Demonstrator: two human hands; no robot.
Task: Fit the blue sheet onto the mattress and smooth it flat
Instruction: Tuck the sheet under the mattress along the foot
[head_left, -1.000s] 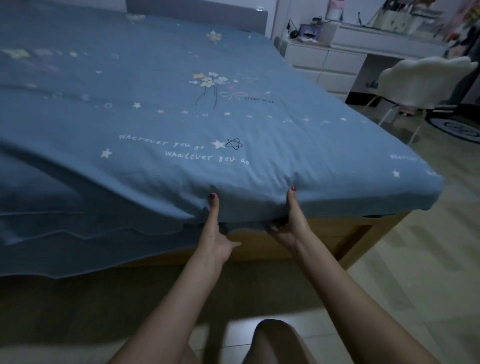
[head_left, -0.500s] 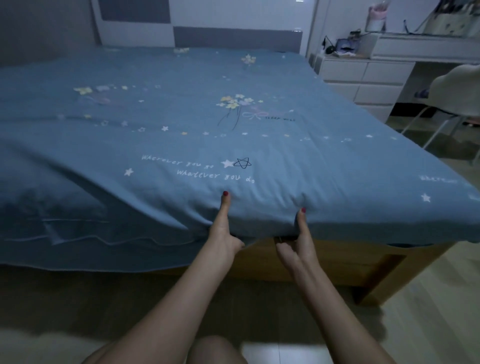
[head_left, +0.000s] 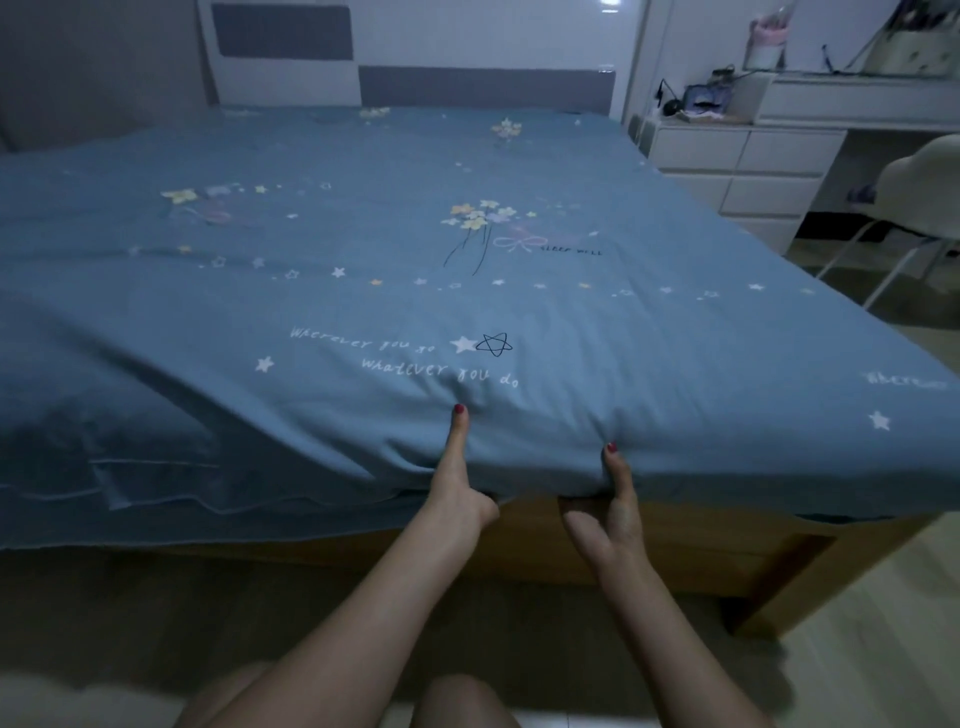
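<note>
Dim bedroom light falls on the blue sheet (head_left: 519, 312), which covers the mattress top and drapes over the near edge, right where I hold it. My left hand (head_left: 457, 499) pinches that hanging fold, thumb laid up the side, fingers tucked underneath out of sight. My right hand (head_left: 608, 512) grips the same edge just beside it, thumb up on the cloth, fingers curled under the hem. To my left the sheet sags loose and wrinkled below the mattress line. Beneath my hands runs the wooden bed frame (head_left: 675, 551). Beyond the bed stand a grey headboard (head_left: 483, 85), white drawers (head_left: 737, 171) and a white chair (head_left: 919, 182). Compared with a second ago, my view has lifted and more of the headboard shows; my hands keep the same hold.
</note>
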